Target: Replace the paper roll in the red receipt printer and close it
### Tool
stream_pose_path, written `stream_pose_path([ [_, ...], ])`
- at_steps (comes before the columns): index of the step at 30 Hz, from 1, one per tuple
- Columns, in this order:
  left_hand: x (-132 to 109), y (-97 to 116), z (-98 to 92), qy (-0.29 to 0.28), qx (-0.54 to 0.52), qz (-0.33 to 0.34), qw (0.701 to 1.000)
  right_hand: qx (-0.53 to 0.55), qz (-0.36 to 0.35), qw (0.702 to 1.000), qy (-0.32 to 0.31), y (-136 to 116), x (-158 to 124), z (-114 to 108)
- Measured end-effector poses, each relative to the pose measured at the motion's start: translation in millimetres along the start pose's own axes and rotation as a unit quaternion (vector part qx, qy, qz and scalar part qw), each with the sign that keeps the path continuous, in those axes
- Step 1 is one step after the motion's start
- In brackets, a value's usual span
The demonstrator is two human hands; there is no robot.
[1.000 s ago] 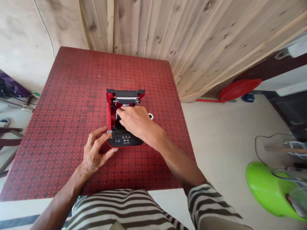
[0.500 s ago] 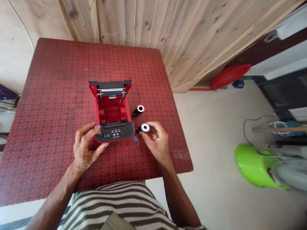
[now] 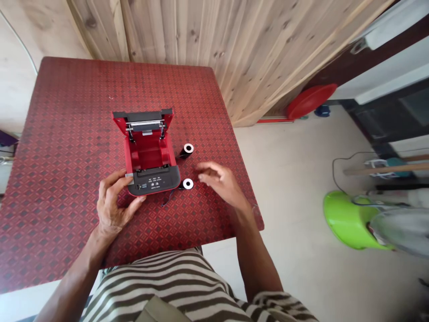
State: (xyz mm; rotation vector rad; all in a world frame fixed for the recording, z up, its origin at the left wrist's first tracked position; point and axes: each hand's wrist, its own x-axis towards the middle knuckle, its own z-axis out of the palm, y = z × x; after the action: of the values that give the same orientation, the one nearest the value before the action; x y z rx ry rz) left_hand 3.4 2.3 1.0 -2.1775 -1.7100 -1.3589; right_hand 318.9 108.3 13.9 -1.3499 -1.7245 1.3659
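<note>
A small red printer (image 3: 147, 154) with a black front panel stands on the red patterned table (image 3: 67, 134), its lid tipped open and its paper bay empty. My left hand (image 3: 112, 203) grips the printer's front left corner, thumb and fingers curled around it. Two small dark rolls with white ends lie beside the printer: one (image 3: 186, 184) at its front right corner, the other (image 3: 186, 150) farther back. My right hand (image 3: 221, 182) hovers just right of the nearer roll, fingers loosely spread, holding nothing.
A wooden plank wall (image 3: 201, 36) rises behind the table. To the right, on the pale floor, sit a green plastic tub (image 3: 348, 221), a red basin (image 3: 308, 100) against the wall and a cable (image 3: 345, 161). My striped garment (image 3: 167, 286) fills the bottom.
My right hand lifted a roll out of the printer's bay, carried it right, set it down at the printer's front right corner and let go. The left hand stayed on the printer.
</note>
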Motion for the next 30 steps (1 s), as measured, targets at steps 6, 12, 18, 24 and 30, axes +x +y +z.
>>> stream_pose_path([
  [6, 0.6, 0.6, 0.2, 0.003, -0.003, 0.002, 1.0, -0.033, -0.064, 0.992, 0.102, 21.7, 66.1, 25.9],
  [12, 0.8, 2.9, -0.7, -0.003, 0.002, -0.005, 1.0, 0.012, -0.088, 0.993, 0.083, -15.7, 52.7, 15.0],
  [18, 0.1, 4.6, -0.8, -0.007, -0.002, -0.015, 1.0, -0.002, -0.306, 0.93, -0.204, -118.8, 22.1, -14.9],
  [24, -2.0, 3.6, -0.4, -0.011, -0.006, -0.014, 1.0, -0.415, -0.275, 0.855, -0.146, -144.3, 53.9, 53.6],
  [30, -1.6, 4.8, 0.5, -0.012, -0.007, -0.019, 1.0, -0.534, -0.197, 0.804, -0.172, -145.5, 76.4, 89.2],
])
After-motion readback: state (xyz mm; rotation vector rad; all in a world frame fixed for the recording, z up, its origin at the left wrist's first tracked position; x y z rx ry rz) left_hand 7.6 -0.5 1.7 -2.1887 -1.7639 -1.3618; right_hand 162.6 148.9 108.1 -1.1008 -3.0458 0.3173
